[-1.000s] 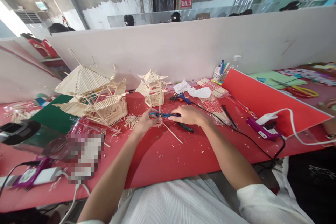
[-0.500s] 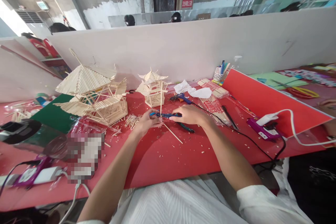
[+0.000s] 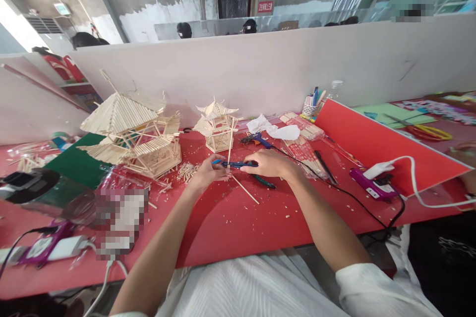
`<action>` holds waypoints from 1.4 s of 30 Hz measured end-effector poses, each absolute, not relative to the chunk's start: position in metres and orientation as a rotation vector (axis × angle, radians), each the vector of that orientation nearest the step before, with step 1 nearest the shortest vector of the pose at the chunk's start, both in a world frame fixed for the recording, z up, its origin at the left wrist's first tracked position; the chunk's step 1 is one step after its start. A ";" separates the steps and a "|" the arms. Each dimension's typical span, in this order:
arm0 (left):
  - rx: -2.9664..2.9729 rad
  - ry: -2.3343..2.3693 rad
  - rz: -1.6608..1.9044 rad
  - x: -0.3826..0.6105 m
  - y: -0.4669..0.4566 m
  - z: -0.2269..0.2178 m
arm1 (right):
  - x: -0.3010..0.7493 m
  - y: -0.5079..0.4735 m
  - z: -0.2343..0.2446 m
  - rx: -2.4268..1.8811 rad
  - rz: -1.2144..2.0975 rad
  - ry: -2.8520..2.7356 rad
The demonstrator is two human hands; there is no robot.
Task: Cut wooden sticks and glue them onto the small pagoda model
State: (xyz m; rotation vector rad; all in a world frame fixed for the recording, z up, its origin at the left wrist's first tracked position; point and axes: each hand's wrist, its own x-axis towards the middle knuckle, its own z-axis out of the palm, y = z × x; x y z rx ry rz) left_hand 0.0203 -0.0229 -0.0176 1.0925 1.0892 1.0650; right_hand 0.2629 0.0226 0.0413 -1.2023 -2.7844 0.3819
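Observation:
My left hand (image 3: 208, 172) pinches a thin wooden stick (image 3: 230, 146) that stands nearly upright over the red table (image 3: 230, 223). My right hand (image 3: 268, 162) is closed around a blue-handled cutter (image 3: 236, 163) whose jaws meet the stick near my left fingers. Another loose stick (image 3: 245, 189) lies on the table just in front of both hands. A small stick pagoda (image 3: 217, 126) stands right behind the hands.
A large stick pavilion (image 3: 130, 133) sits on a green mat at left. A glue gun (image 3: 256, 139), crumpled tissue (image 3: 273, 128), stick packets (image 3: 303, 146), a pen cup (image 3: 311, 104), a purple power strip (image 3: 372, 185) with cables and a red board (image 3: 375, 141) lie to the right. Wood scraps litter the table.
The upright stick has tilted slightly to the right at its top. Both hands stay almost where they were.

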 end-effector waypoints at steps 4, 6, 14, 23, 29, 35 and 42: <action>1.121 1.091 1.058 0.019 -0.023 -0.019 | 0.263 0.022 0.042 -1.204 0.397 -2.796; 1.125 1.103 1.061 0.018 -0.022 -0.019 | 0.263 0.022 0.042 -1.200 0.402 -2.799; 1.123 1.125 1.075 0.018 -0.020 -0.018 | 0.254 0.019 0.037 -1.247 0.264 -2.848; 1.146 1.136 1.071 0.014 -0.021 -0.015 | 0.245 0.016 0.032 -1.260 0.136 -2.873; 1.151 1.081 1.094 0.012 -0.021 -0.014 | 0.246 0.019 0.030 -1.241 0.137 -2.830; 1.105 1.074 1.106 0.013 -0.022 -0.010 | 0.247 0.021 0.029 -1.243 0.091 -2.813; 1.152 1.068 1.119 0.014 -0.021 -0.013 | 0.247 0.021 0.029 -1.236 0.123 -2.805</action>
